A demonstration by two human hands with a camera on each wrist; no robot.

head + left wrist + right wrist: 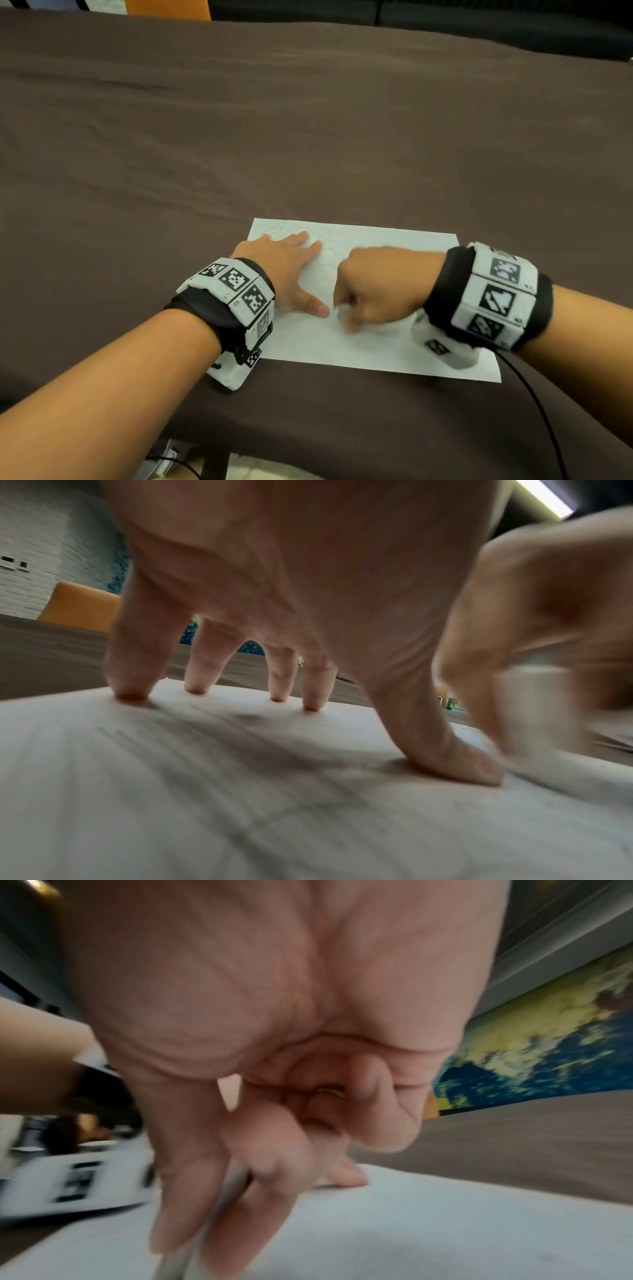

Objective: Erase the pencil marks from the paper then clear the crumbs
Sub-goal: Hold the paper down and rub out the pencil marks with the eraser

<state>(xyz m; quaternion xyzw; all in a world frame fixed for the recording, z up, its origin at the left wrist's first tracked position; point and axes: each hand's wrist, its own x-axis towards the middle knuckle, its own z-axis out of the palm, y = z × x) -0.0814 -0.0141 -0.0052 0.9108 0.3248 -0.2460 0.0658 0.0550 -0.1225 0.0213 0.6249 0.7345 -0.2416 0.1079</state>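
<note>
A white sheet of paper with faint pencil marks lies on the brown tablecloth near the front edge. My left hand presses flat on the sheet's left part, fingers spread; the left wrist view shows the fingertips and thumb down on the paper. My right hand is curled and pinches a white eraser against the paper just right of the left thumb. The eraser is blurred in the left wrist view and shows as a white sliver between thumb and fingers in the right wrist view. I see no crumbs clearly.
The brown cloth-covered table stretches far beyond the paper. An orange chair back and a dark sofa stand past the far edge. A black cable runs from my right wrist band toward the near edge.
</note>
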